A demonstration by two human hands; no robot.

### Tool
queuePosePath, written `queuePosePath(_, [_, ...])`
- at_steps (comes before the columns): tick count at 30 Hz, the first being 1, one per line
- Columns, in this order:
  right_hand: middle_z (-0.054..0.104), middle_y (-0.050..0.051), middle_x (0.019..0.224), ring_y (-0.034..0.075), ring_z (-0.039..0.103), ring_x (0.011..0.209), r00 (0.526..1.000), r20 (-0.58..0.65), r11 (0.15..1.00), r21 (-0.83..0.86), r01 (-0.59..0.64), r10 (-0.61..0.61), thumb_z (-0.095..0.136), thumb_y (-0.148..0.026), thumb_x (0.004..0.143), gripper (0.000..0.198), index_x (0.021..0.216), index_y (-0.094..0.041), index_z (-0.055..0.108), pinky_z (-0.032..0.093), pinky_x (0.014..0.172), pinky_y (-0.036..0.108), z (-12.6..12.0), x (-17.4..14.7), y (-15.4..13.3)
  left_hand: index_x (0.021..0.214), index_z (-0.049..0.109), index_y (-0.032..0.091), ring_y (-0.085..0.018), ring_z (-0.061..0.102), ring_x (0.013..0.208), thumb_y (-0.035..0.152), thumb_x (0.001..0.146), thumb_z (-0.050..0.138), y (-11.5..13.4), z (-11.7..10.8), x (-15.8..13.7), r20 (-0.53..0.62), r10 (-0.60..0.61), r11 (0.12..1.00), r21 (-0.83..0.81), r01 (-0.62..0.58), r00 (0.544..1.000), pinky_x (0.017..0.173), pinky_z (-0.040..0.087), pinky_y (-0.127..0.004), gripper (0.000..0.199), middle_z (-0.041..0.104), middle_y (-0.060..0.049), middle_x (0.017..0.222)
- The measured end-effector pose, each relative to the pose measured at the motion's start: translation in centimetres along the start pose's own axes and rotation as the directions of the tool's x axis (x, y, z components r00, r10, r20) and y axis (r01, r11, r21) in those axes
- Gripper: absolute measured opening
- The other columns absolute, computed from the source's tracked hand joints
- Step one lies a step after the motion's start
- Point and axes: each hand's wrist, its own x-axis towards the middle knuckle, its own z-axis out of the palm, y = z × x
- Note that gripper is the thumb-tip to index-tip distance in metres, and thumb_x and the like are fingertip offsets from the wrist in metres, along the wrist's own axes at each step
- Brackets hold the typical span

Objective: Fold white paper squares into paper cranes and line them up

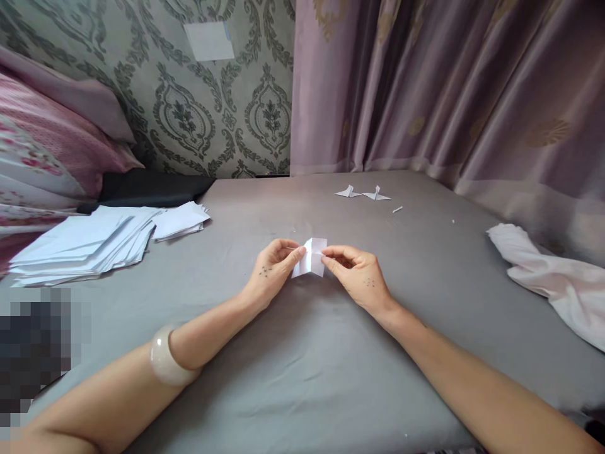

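A small white sheet of paper (317,257) with creases down its middle is held up just above the grey surface. My left hand (273,272) pinches its left edge between thumb and fingers. On the opposite edge, the thumb and forefinger of my right hand (360,276) close on the paper. The sheet bends along its creases, so its two sides stand at an angle. Farther back, two folded paper figures (348,192) with pointed ends rest side by side.
Stacks of white paper (89,243) lie at the left, with smaller sheets (182,221) beside them. A crumpled white cloth (553,271) is at the right. Small paper scraps (397,209) lie near the folded figures. A curtain (425,82) and patterned wall (222,107) bound the back.
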Motion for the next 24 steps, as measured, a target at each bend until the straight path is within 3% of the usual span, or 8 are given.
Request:
queuePosePath(3, [0.071,0.003,0.083,0.017,0.062,0.074,1.0,-0.003,1.0,0.005,-0.001,0.001,0.066,-0.033,0.076,0.018,0.088,-0.021,0.073,0.048,0.071,0.031,-0.06,0.05,0.18,0.105,0.057,0.018,-0.011,0.055,0.061,0.045,0.08,0.065,0.05,0.02,-0.04,0.0,0.04,0.999,-0.031,-0.04,0.999,0.057,0.041,-0.021,0.038,0.066,0.0,0.074])
queuePosePath(10, [0.071,0.002,0.083,0.016,0.061,0.074,0.998,-0.066,0.999,-0.034,0.017,-0.02,0.064,-0.032,0.077,0.02,0.091,-0.022,0.074,0.047,0.07,0.03,-0.27,0.16,0.23,0.1,0.071,0.018,-0.016,0.06,0.085,0.038,0.079,0.068,-0.02,-0.25,-0.09,0.066,0.131,0.99,0.051,-0.134,0.989,0.077,0.046,-0.025,0.029,0.07,-0.005,0.096])
queuePosePath(24, [0.069,0.002,0.078,0.016,0.059,0.072,0.999,-0.043,0.997,0.077,0.005,-0.002,0.069,-0.033,0.074,0.015,0.082,-0.022,0.073,0.047,0.067,0.029,-0.2,0.26,0.0,0.087,0.076,0.021,-0.019,0.064,0.086,0.036,0.074,0.074,-0.19,-0.34,0.04,0.0,0.142,0.989,0.051,-0.142,0.99,0.078,0.048,-0.029,0.02,0.074,-0.004,0.089])
